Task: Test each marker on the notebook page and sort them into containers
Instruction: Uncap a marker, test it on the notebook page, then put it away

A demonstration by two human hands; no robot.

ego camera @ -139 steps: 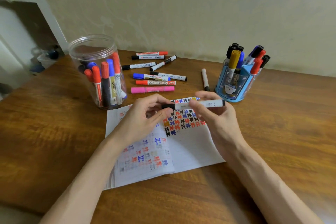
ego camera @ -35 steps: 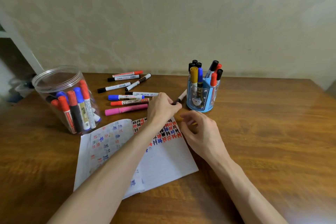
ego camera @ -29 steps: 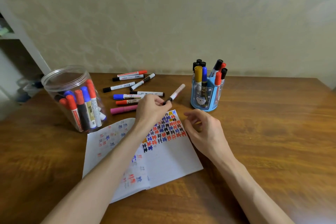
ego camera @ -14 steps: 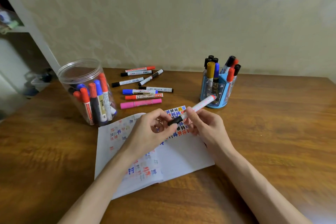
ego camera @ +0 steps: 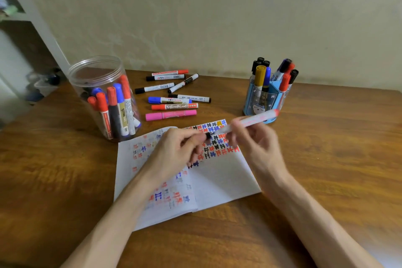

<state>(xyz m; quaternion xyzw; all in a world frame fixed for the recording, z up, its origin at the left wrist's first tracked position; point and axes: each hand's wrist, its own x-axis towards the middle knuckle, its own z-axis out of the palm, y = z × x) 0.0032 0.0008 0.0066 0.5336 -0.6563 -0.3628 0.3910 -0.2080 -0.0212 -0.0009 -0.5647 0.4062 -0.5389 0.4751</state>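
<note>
We see a white marker (ego camera: 250,121) held above the open notebook (ego camera: 221,178). Its long axis slants from a black end at lower left up to a reddish end at upper right, toward the blue holder (ego camera: 269,100). The right hand (ego camera: 256,139) pinches the barrel and the left hand (ego camera: 178,152) pinches the black end. The holder keeps yellow, blue, red and black markers upright. A clear jar (ego camera: 93,78) on the surface (ego camera: 326,148) holds red, blue and black ones.

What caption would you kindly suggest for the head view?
Left hand and right hand hold a white black-capped marker over the scribbled white paper notebook.
</note>
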